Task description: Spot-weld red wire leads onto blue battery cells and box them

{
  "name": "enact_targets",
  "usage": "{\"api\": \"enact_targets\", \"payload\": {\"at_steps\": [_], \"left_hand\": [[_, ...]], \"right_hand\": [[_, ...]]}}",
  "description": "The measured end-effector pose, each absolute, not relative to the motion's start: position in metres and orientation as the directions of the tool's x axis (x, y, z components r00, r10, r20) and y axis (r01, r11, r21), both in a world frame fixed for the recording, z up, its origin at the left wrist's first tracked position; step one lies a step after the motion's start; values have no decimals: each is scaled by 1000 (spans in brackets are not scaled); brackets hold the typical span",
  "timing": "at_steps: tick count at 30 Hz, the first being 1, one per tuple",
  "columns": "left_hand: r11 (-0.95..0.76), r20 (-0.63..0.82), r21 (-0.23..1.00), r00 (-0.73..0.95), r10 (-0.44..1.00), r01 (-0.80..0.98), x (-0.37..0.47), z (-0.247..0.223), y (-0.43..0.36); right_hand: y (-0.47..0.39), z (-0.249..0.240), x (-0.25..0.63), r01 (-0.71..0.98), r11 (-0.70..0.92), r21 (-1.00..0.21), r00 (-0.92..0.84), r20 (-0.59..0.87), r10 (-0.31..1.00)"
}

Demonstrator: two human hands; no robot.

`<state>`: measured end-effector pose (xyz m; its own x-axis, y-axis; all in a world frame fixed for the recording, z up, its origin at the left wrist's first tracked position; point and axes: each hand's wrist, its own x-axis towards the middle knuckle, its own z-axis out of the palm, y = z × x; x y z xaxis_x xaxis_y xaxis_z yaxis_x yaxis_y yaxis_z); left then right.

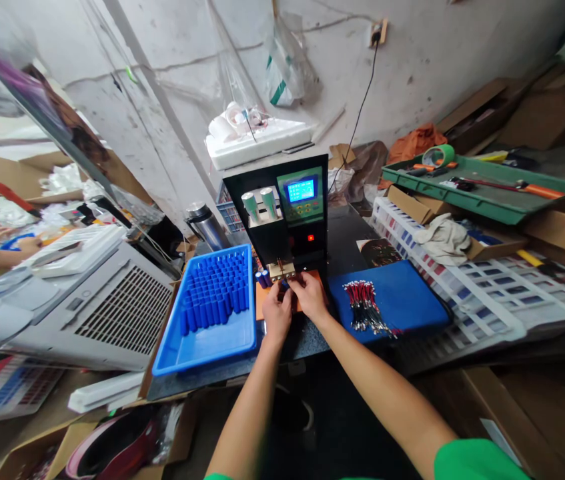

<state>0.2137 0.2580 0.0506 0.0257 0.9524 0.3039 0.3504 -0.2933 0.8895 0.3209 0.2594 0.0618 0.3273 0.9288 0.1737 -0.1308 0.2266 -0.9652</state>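
Observation:
Both my hands are at the foot of a black spot welder [277, 233] with a lit blue screen, right under its brass-coloured electrode block [281, 269]. The fingers of my left hand [278, 315] are closed around a blue battery cell [285, 285], mostly hidden by the fingers. My right hand [311, 297] pinches at the cell's right side, close to the electrodes; what its fingertips hold is too small to make out. A pair of blue cells [263, 278] lies just left of the block, on an orange-brown board [261, 303].
To the left, a blue tray [205, 363] holds many standing blue cells. A bundle of red and black wire leads [365, 303] lies on a blue pad [412, 293] at right. Behind are a steel flask [207, 223] and a green tool tray [492, 193]. Another person's hand [27, 247] shows far left.

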Motion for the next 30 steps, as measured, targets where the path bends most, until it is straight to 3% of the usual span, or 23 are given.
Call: {"api": "enact_targets", "payload": {"at_steps": [30], "left_hand": [[-371,380,854,49,924,364,215,52,264]], "right_hand": [[261,53,339,-220,264,-939,202,221,954]]}}
